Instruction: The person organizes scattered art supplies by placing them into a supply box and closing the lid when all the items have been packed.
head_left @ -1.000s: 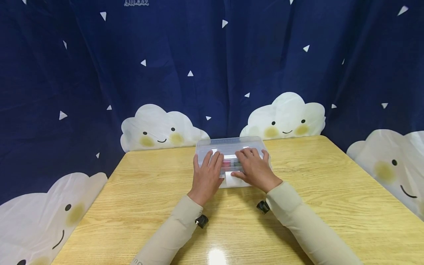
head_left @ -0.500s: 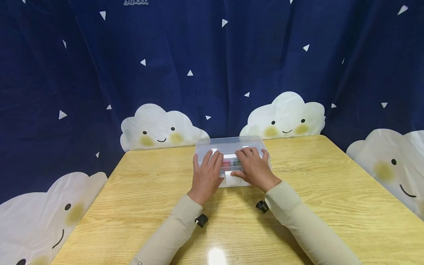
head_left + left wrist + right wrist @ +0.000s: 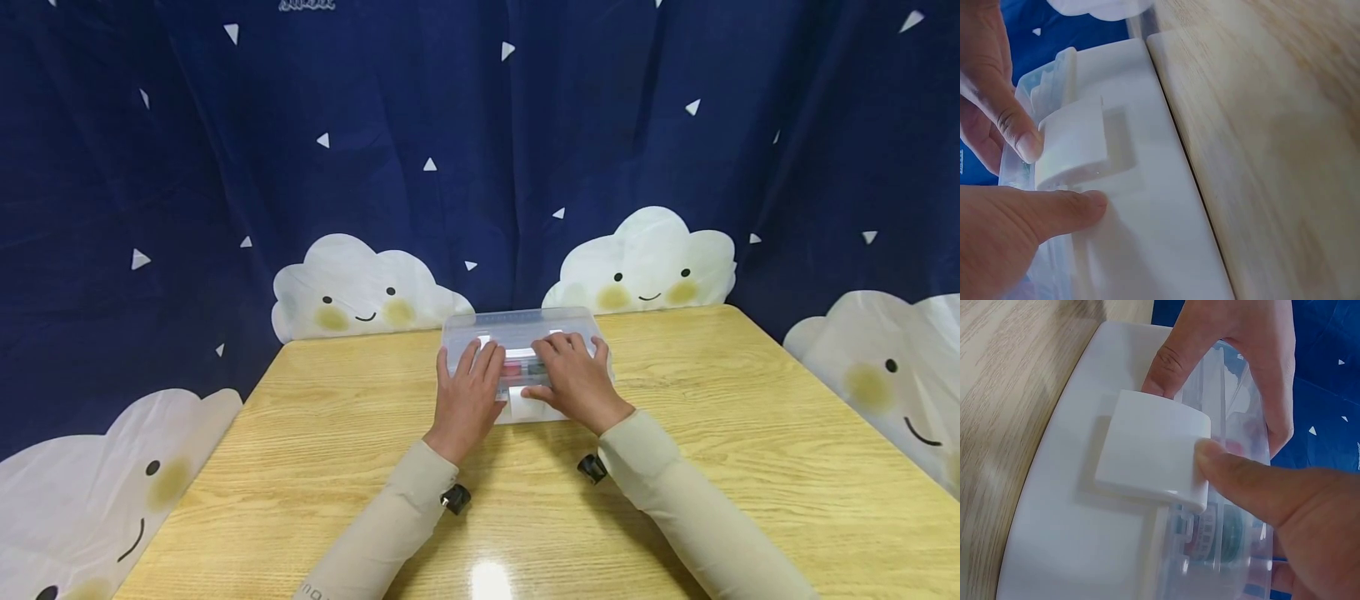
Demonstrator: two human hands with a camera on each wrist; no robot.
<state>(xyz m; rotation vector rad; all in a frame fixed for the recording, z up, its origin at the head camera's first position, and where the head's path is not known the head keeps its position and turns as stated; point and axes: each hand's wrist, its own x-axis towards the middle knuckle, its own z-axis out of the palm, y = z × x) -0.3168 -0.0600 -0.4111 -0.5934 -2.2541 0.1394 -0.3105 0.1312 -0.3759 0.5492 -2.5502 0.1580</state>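
A plastic box (image 3: 517, 323) with a clear lid and a white base lies near the table's far edge. Its white front latch (image 3: 1154, 450) sticks out from the base wall. My left hand (image 3: 467, 407) grips the left part, fingers over the lid and thumb at the front beside the latch. On the right, my right hand (image 3: 581, 385) holds the box with bent fingers on the lid, its thumb touching the latch's upper edge. Through the clear plastic show a pink-red thing (image 3: 512, 369) and a round teal thing (image 3: 1233, 531), their kind unclear.
The box stands on a light wooden table (image 3: 337, 433). Behind it hangs a dark blue curtain (image 3: 480, 125) with white clouds and triangles, close to the table's far edge. A small black device (image 3: 455, 500) sits at the left wrist, another (image 3: 592, 468) at the right.
Both hands keep their places on the box, and the box stays put. Only a very slight shift of the whole head view shows.
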